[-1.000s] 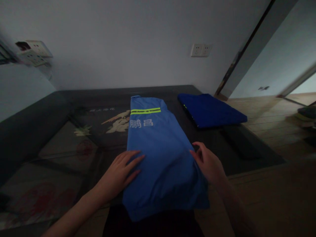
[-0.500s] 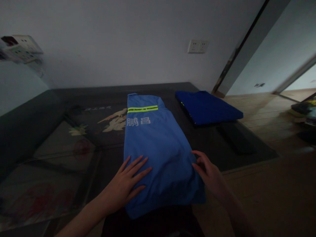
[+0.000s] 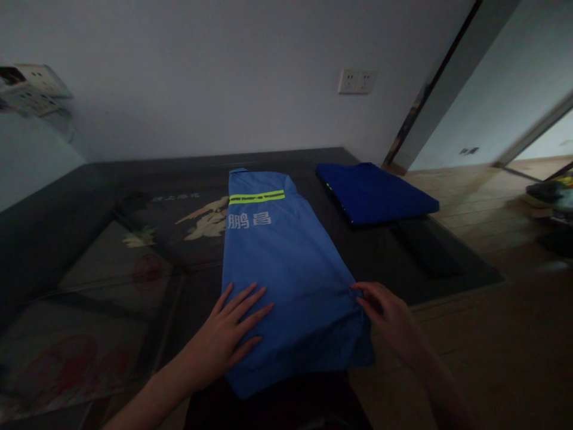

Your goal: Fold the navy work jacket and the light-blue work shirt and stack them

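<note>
A light blue work jacket [image 3: 290, 257] lies folded lengthwise on the dark table, its yellow-green stripe and white lettering toward the far end. Its lower end reaches the table's front edge, close to my body. My left hand [image 3: 230, 328] rests flat on the lower left of the cloth with fingers spread. At the right side edge, my right hand [image 3: 385, 307] pinches the fabric between thumb and fingertips, and creases run from that spot across the jacket.
A folded dark blue garment [image 3: 376, 194] lies at the right rear of the dark table [image 3: 206, 280], near a dark flat object [image 3: 427, 248]. Wall sockets [image 3: 357, 81] are behind. Wooden floor [image 3: 487, 209] stretches to the right, with a cluttered pile [image 3: 555, 203] at the far right.
My right hand has moved slightly right and down and closed on the jacket's edge, drawing the fabric outward. My left hand stays flat in place.
</note>
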Demonstrator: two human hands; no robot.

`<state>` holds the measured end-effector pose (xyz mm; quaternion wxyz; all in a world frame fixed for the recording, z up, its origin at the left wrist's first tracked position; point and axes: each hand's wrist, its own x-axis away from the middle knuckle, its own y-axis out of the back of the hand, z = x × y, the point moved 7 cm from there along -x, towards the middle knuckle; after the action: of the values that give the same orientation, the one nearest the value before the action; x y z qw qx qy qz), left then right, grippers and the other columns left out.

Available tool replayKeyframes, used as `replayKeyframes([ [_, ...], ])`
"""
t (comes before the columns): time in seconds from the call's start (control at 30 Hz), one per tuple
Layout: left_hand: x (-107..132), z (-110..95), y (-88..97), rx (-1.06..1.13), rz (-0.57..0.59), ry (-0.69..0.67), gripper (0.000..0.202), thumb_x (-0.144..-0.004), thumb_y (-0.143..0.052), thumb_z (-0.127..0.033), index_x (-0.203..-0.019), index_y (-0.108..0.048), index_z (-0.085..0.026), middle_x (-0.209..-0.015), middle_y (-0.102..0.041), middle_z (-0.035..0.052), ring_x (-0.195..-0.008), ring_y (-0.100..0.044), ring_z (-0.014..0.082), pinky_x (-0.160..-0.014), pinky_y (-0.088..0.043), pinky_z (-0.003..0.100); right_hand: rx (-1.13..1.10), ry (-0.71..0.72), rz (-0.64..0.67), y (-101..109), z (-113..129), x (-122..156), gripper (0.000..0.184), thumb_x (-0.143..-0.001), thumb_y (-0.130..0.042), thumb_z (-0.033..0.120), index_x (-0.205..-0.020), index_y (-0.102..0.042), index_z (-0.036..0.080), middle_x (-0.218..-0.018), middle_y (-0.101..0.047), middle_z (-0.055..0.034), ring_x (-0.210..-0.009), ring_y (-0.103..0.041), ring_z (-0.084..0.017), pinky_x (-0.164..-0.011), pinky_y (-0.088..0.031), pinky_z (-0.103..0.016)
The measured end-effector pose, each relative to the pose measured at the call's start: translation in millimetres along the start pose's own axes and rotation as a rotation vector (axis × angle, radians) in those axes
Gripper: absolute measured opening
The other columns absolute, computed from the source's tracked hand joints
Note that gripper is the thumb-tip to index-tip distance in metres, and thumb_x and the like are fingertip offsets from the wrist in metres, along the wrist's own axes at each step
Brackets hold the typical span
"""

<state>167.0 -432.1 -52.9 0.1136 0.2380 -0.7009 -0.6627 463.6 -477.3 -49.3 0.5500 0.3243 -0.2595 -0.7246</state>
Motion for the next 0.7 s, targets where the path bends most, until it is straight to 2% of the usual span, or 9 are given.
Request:
replayKeyframes([
  [0.17,8.1,-8.0,1.6,0.048,-0.003,-0.080,0.053,-0.093,-0.051,-0.029,-0.143,-0.035,-0.030,-0.147,-0.042,0.0052,-0.135,-0.038,0.0258,-0.113,-0.023,0.056,-0.002,-0.020,-0.037,13.9,4.1,7.4,0.024,-0.087,-0.050,0.041,-0.100,-0.061,0.024,-0.079,-0.060,-0.0044,-0.067,-0.058,-0.018,-0.061,-0.049,-0.030],
  [0.27,10.9,-13.5,0.2,0.058,0.027,-0.125,0.055,-0.092,-0.053,-0.030,-0.144,-0.034,-0.030,-0.148,-0.040,0.0047,-0.135,-0.037,0.0245,-0.115,-0.023,0.054,0.051,-0.040,-0.026,6.6,4.1,11.7,0.030,-0.086,-0.054,0.044,-0.107,-0.058,0.024,-0.073,-0.057,-0.0012,-0.062,-0.056,-0.016,-0.058,-0.047,-0.029],
  [0.47,7.4,-18.8,1.3,0.024,0.043,-0.153,0.058,-0.091,-0.054,-0.030,-0.145,-0.033,-0.029,-0.149,-0.039,0.0063,-0.136,-0.036,0.0252,-0.115,-0.021,0.054,0.070,-0.035,0.019,-15.1,1.6,15.4,0.024,-0.087,-0.052,0.036,-0.107,-0.057,0.025,-0.072,-0.056,0.0002,-0.062,-0.056,-0.016,-0.059,-0.046,-0.028],
  [0.6,15.5,-19.3,7.5,0.057,0.042,-0.189,0.059,-0.090,-0.055,-0.031,-0.145,-0.033,-0.029,-0.147,-0.042,0.0055,-0.135,-0.038,0.0244,-0.115,-0.022,0.053,0.046,-0.028,0.001,-12.7,1.2,18.5,0.021,-0.089,-0.050,0.036,-0.105,-0.058,0.025,-0.069,-0.055,0.0006,-0.060,-0.056,-0.016,-0.059,-0.048,-0.028],
  [0.7,31.5,-20.3,10.9,0.058,0.087,-0.238,0.064,-0.087,-0.059,-0.035,-0.145,-0.032,-0.029,-0.147,-0.041,0.0052,-0.134,-0.039,0.0249,-0.115,-0.025,0.051,0.052,0.051,-0.031,-1.4,1.4,24.2,0.020,-0.090,-0.048,0.034,-0.104,-0.059,0.025,-0.076,-0.059,-0.0023,-0.066,-0.060,-0.017,-0.061,-0.051,-0.029],
])
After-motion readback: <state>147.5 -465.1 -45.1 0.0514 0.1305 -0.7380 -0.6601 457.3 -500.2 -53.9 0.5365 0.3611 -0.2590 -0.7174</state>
